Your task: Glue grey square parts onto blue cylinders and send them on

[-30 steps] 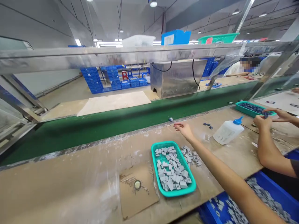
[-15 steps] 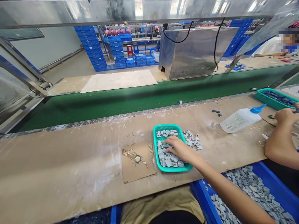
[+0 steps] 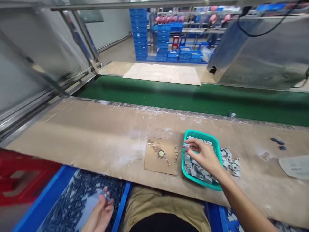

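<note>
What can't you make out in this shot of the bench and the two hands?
- Head view: the small piece in the left hand is blurred; its shape is unclear.
- The blue bin is cut by the bottom edge and partly hidden under the bench.
- The right hand covers part of the teal basket.
- The pale sheet is cut by the right edge.

Your bench (image 3: 96, 135) is a worn brown board, dusted white along its far edge. Beyond that edge runs a green conveyor belt (image 3: 169, 96), with a pale sheet (image 3: 164, 73) on the counter behind it. A steel box (image 3: 263, 54) stands at the far right. Stacked blue crates (image 3: 141, 35) and a red stool (image 3: 175, 42) sit on the grey floor (image 3: 118, 51) beyond.
</note>
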Motion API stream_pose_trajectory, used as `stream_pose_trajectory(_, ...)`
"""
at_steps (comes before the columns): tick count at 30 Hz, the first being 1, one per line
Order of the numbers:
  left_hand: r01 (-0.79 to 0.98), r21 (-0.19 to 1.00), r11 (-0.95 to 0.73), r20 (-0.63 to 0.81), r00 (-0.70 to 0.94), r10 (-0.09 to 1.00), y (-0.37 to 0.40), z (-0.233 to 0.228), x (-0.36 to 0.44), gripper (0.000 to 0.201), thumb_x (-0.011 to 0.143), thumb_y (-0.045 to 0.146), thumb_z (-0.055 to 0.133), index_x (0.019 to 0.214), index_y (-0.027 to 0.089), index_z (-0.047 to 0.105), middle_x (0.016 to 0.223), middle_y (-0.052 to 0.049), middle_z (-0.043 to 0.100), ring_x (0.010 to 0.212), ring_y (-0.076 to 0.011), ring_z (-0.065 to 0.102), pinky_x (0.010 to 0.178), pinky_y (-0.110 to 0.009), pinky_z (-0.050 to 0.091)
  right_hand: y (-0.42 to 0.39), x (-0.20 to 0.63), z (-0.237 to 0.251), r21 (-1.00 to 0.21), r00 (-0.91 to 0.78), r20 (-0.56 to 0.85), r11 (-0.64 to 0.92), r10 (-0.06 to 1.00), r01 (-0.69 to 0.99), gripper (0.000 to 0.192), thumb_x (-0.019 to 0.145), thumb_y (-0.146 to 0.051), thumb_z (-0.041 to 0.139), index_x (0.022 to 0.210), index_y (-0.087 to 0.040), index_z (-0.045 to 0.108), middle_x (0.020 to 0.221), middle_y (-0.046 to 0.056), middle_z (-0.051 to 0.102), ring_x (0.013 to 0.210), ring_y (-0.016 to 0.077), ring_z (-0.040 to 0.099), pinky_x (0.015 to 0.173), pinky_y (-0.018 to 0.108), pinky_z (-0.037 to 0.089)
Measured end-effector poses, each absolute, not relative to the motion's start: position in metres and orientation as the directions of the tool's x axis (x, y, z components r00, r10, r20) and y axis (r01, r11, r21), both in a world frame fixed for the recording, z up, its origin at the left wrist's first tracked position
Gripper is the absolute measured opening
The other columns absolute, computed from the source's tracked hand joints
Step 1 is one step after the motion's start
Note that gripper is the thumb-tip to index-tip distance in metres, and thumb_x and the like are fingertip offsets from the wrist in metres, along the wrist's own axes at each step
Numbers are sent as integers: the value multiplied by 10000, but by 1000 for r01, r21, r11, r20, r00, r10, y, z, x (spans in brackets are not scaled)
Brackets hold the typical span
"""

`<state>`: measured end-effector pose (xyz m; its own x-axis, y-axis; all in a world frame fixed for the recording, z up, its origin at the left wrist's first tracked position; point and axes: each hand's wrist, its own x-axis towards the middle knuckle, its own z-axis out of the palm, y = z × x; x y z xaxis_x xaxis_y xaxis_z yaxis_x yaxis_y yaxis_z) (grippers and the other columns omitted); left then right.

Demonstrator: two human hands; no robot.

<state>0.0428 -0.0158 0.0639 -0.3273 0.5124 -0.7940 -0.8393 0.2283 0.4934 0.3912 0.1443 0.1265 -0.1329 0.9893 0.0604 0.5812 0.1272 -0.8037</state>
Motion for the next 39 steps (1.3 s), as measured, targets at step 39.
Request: stream_pose_trajectory(39,-588,772,241,-361,-95,928,53,102,173,329,501,230,832,766,100,684,725,-90,665,746,-213,623,675,-255,517,83,317,148,-964,-289,-246,-200,925,177,229,681,-336,701,843,-177,673,786,68,706,654,188,663,641,297,567)
